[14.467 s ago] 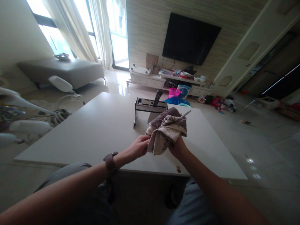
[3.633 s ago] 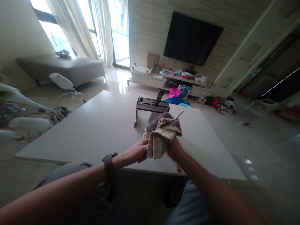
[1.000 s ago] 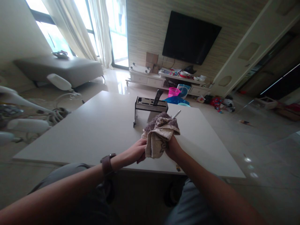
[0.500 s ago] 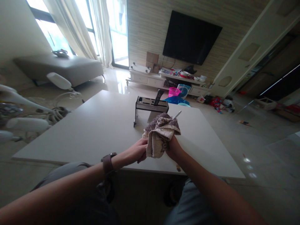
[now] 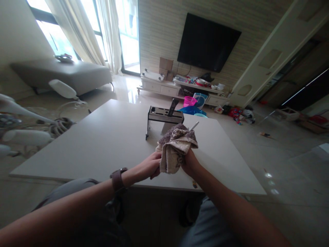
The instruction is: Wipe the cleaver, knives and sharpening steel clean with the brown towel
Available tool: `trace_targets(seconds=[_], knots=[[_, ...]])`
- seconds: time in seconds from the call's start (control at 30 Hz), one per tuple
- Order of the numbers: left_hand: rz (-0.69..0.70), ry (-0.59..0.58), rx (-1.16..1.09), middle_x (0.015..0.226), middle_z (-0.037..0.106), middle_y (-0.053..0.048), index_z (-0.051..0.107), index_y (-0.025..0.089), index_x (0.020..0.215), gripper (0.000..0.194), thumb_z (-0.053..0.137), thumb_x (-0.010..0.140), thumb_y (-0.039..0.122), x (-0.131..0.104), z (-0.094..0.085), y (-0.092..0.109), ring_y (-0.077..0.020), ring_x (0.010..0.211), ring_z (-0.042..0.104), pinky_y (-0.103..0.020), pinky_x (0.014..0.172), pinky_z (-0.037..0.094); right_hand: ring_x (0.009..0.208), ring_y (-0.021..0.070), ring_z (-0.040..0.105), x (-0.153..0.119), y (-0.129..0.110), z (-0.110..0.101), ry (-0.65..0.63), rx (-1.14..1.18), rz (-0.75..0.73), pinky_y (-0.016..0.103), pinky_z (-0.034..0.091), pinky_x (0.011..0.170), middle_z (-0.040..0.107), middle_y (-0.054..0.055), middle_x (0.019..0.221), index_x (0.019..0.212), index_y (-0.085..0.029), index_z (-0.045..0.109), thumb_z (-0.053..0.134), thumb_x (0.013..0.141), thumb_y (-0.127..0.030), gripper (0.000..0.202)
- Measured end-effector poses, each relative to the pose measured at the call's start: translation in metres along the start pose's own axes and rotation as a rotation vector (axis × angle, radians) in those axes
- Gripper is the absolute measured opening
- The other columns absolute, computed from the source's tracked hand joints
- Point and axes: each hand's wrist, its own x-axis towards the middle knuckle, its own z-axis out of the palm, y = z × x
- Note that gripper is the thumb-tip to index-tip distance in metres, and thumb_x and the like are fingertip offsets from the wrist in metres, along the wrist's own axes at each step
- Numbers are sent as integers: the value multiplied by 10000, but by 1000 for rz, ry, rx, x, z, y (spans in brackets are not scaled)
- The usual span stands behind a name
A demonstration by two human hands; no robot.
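A bunched brown and beige towel [image 5: 174, 147] is held up over the front part of the white table [image 5: 108, 137]. My left hand [image 5: 151, 164] grips its left side, fingers curled in. My right hand [image 5: 189, 162] is closed on its right side, the fingers mostly hidden by the cloth. A thin light-coloured rod [image 5: 194, 126] sticks out of the towel at the upper right; the rest of it is covered. Just behind the towel stands a knife rack [image 5: 164, 115] with one black-handled knife [image 5: 173, 107] upright in it.
A small yellow and dark item [image 5: 194, 184] lies at the table's front edge. Beyond the table are a pink basket [image 5: 189, 101], blue containers and a low cabinet [image 5: 169, 90]. White lamp-like parts [image 5: 63, 89] stand at the left.
The camera view has shifted slightly. My hands and the towel look almost the same as before.
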Motion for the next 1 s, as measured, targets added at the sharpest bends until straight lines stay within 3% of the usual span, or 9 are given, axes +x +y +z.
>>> trace_targets(seconds=[0.2,0.57,1.0], knots=[[-19,9,8,408,419,90,563,179,786,221,612,780,395,-1,0,1,-83,293,367,-169,276,271,1001,269,714,2,2,-1,-22,-33,11,421,585,957,766,9,803,859,-243,699,818,676,-453,303],[-4,4,-11,411,415,92,575,177,769,211,602,772,386,3,-1,-4,-76,283,357,-170,277,276,906,224,699,4,5,-5,6,-5,7,375,576,935,782,4,904,891,-231,712,820,679,-414,300],[-18,29,-2,391,413,97,573,180,767,206,610,759,383,-2,3,2,-77,280,357,-162,266,256,997,264,707,4,6,-4,-10,1,1,419,567,980,778,19,874,895,-232,709,821,683,-444,320]])
